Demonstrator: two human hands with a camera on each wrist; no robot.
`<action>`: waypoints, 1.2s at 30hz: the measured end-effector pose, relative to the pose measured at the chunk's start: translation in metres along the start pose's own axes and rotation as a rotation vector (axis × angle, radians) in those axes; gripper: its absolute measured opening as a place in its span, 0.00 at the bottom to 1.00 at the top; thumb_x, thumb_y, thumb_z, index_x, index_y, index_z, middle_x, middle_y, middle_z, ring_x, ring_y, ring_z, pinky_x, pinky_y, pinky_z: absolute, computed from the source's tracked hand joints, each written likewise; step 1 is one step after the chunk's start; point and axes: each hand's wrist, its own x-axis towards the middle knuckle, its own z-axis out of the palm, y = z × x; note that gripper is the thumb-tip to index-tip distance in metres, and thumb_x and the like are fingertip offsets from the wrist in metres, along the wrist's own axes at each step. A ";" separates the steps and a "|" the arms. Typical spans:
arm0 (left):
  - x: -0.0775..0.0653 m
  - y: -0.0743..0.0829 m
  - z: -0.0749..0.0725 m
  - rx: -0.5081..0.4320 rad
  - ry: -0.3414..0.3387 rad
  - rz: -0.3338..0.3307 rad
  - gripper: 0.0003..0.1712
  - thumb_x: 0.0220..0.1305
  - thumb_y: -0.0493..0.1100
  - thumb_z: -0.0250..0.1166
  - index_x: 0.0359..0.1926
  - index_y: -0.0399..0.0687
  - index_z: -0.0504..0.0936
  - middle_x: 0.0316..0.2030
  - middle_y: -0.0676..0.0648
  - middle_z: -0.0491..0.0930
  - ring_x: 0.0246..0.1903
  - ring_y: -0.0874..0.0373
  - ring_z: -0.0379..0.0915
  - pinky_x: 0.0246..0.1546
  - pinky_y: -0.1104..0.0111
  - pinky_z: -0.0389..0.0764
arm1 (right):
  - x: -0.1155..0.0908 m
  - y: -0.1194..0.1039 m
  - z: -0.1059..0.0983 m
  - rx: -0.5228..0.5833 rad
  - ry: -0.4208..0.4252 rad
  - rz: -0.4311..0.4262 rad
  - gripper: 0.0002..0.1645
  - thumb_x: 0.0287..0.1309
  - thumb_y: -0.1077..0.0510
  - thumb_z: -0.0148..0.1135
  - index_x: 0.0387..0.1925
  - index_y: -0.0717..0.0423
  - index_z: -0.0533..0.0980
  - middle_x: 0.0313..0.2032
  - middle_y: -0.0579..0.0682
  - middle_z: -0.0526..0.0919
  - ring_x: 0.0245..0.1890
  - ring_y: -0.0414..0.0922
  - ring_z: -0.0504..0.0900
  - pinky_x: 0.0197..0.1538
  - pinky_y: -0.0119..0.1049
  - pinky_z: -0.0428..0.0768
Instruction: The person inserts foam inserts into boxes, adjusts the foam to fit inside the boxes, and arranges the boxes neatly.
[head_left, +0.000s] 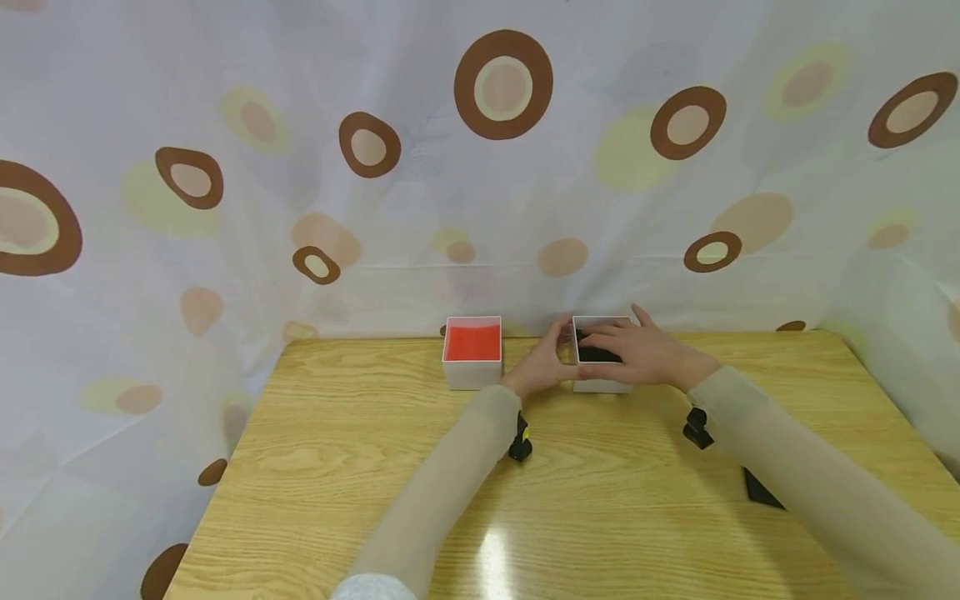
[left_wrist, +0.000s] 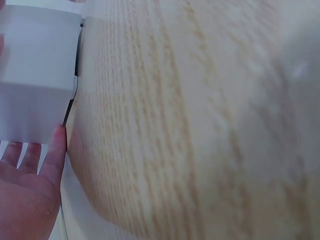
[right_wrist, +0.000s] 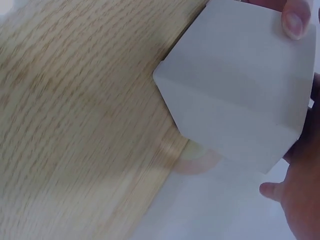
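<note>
A small white open-topped box [head_left: 602, 387] stands near the table's back edge with flat black material [head_left: 600, 354] inside. From the left, my left hand [head_left: 538, 368] grips this box, its thumb along the front and its fingers on the far and left sides. The fingers of that left hand [left_wrist: 30, 195] lie against the box wall [left_wrist: 37, 45] in the left wrist view. My right hand [head_left: 651, 354] is palm down over the box, straight fingers reaching in across the black material, little finger raised outside. The box walls [right_wrist: 235, 75] hide its fingertips in the right wrist view.
Left of the hands stands a second white box [head_left: 472, 375] with a red sheet-like filling [head_left: 472, 343]. A flat black object [head_left: 761, 490] lies partly under the right forearm. Behind the wooden table [head_left: 337, 442] hangs a patterned curtain [head_left: 420, 217].
</note>
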 end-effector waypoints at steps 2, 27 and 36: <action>0.000 0.001 0.001 0.004 0.002 -0.007 0.57 0.65 0.46 0.75 0.83 0.53 0.47 0.76 0.45 0.61 0.76 0.53 0.57 0.74 0.63 0.64 | -0.003 0.002 -0.001 0.010 0.029 -0.037 0.31 0.71 0.34 0.59 0.64 0.48 0.81 0.68 0.57 0.77 0.70 0.64 0.70 0.72 0.77 0.43; -0.001 0.004 0.000 -0.050 0.025 -0.025 0.59 0.61 0.43 0.78 0.83 0.54 0.49 0.75 0.48 0.62 0.74 0.55 0.59 0.74 0.60 0.64 | -0.014 0.014 0.000 -0.209 0.216 -0.179 0.18 0.65 0.38 0.68 0.37 0.46 0.88 0.41 0.49 0.88 0.58 0.59 0.79 0.71 0.75 0.53; -0.001 0.001 0.002 -0.047 0.036 -0.056 0.62 0.58 0.47 0.81 0.82 0.57 0.50 0.74 0.51 0.62 0.74 0.56 0.59 0.75 0.61 0.63 | -0.027 0.024 0.001 -0.098 0.370 -0.228 0.12 0.67 0.44 0.68 0.39 0.47 0.87 0.41 0.47 0.89 0.57 0.60 0.80 0.69 0.72 0.59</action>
